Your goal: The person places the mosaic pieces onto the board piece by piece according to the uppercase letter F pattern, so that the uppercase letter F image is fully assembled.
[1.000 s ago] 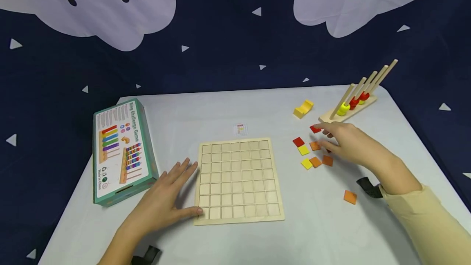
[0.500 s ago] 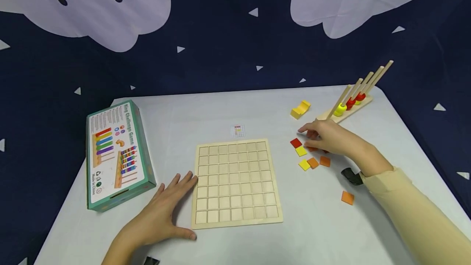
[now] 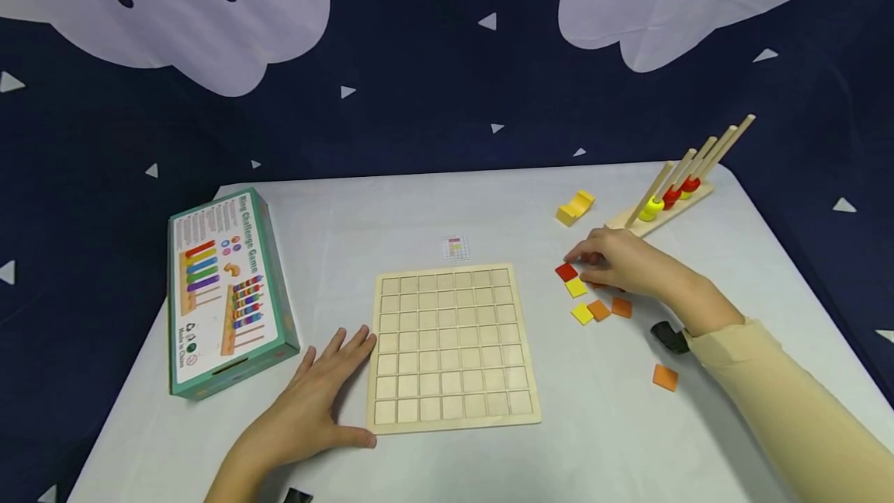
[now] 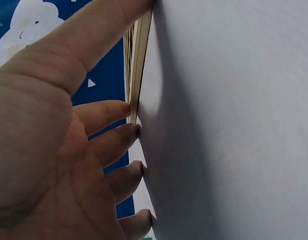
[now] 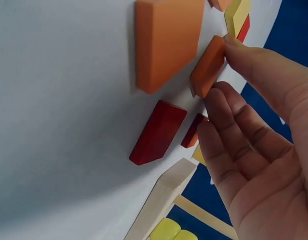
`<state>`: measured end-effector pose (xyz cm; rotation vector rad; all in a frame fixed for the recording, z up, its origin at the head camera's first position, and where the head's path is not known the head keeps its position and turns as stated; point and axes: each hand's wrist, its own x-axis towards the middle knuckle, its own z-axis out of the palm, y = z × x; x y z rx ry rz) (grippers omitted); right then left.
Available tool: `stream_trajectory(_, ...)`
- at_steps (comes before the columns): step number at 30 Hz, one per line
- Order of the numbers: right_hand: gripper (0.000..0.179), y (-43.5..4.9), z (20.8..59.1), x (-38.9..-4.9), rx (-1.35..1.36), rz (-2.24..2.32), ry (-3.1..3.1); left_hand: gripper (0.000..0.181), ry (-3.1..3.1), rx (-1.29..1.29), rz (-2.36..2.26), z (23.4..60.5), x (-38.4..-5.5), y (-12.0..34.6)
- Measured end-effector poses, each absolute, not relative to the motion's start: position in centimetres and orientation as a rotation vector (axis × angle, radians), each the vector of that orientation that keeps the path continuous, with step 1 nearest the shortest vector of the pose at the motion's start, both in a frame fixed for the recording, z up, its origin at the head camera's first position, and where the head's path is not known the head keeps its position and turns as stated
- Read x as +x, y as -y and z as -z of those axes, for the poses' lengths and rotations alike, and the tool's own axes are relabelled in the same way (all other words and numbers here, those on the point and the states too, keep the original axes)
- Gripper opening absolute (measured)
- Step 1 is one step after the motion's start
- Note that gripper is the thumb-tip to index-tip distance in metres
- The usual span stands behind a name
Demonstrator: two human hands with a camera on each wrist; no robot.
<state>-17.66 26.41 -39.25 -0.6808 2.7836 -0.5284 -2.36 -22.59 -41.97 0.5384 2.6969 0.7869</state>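
Observation:
My left hand (image 3: 307,410) lies with fingers spread beside the left edge of a wooden grid board (image 3: 454,349). Its fingertips touch the table and board edge, and the thumb is right at the lower-left corner. On the right, my right hand (image 3: 632,264) reaches down among small square tiles. In the right wrist view its thumb and a finger pinch opposite edges of an orange tile (image 5: 208,67), which the hand mostly covers in the head view. Around it lie a dark red tile (image 5: 160,132), a larger-looking orange tile (image 5: 168,45) and a yellow tile (image 3: 576,288).
A green-edged game box (image 3: 226,293) lies at left. Beyond the board is a small printed grid card (image 3: 455,248). A yellow curved block (image 3: 576,208) and a peg stand (image 3: 691,200) with yellow and red rings stand at back right. One orange tile (image 3: 665,377) lies apart, nearer me.
My right hand has moved left and slightly nearer, from beside the far red tile to the orange one. My left thumb has slid off the board down to its corner.

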Motion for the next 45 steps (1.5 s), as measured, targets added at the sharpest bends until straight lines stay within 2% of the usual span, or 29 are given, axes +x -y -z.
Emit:
stream_trajectory(23, 0.025, -26.5, 39.5, -17.7, -0.766, 0.506, -2.818, 0.129, -2.716, 0.536, -0.745, 41.8, -2.7, 21.9)
stream_trajectory(41, 0.022, -25.8, 39.3, -17.2, -0.624, 0.629, -2.843, 0.122, -2.694, 0.553, -0.846, 42.7, -2.6, 23.0)
stream_trajectory(45, 0.02, -24.7, 39.1, -17.0, -0.665, 0.667, -2.866, 0.122, -2.682, 0.566, -0.875, 42.7, -2.7, 22.9)
